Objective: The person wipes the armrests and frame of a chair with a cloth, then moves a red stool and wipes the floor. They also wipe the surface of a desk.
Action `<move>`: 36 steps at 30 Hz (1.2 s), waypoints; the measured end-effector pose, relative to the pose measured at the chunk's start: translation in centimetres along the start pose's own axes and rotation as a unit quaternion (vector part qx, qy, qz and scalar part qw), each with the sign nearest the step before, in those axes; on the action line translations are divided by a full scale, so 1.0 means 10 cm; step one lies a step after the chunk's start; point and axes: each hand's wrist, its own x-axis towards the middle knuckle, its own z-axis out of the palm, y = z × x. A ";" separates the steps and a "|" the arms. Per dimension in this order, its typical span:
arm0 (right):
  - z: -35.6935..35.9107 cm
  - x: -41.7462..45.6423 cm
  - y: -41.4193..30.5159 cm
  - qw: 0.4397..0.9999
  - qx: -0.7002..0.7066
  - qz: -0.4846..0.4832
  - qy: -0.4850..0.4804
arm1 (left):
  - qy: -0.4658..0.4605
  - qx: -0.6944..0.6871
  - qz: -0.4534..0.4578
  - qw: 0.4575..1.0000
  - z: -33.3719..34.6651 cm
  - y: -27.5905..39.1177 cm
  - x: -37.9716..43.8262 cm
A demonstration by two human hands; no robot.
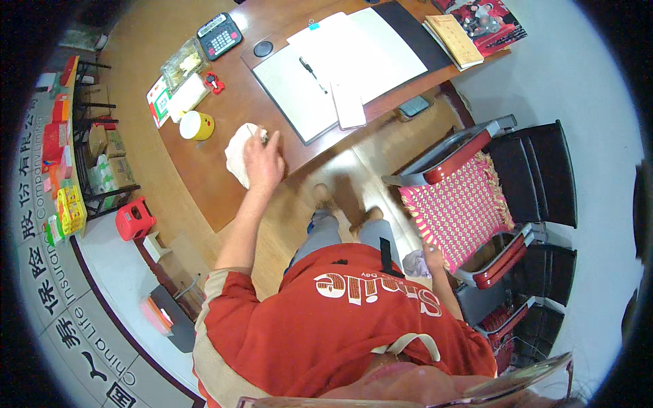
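My left hand (264, 162) lies on a white cloth (235, 153) on the wooden desk (204, 173), fingers bent over it, pressing it to the top near the front edge. Part of the cloth is hidden under the palm. Low at my right side, my right hand (434, 259) grips a crumpled pale purple cloth (416, 263) beside a chair's woven pink seat cover (454, 204). Left of the white cloth stands a yellow cup (198, 126). To its right is a desk pad (291, 97) bearing a pen (312, 74), white papers (377, 56) and a white phone (349, 106).
A calculator (220, 35), a clear plastic box (184, 64), a tissue pack (189, 97) and a small red object (215, 82) are on the desk's left. Notebooks (453, 41) lie far right. Black chairs (533, 173) line the right wall; a red stool (135, 218) stands left.
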 end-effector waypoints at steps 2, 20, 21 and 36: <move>0.10 -0.01 0.24 0.998 -0.029 -0.046 -0.025 | -0.054 -0.084 0.038 0.994 0.17 0.32 0.08; -0.89 1.35 -0.06 0.991 -0.026 -0.106 -0.084 | -0.191 -0.021 -0.060 0.980 0.81 1.42 0.20; -0.90 1.43 -0.04 0.989 -0.036 -0.108 -0.097 | -0.187 -0.031 -0.070 0.979 0.82 1.43 0.18; -1.10 1.40 -0.44 0.988 -0.098 -0.092 -0.080 | -0.005 -0.137 -0.143 0.980 0.63 0.71 0.23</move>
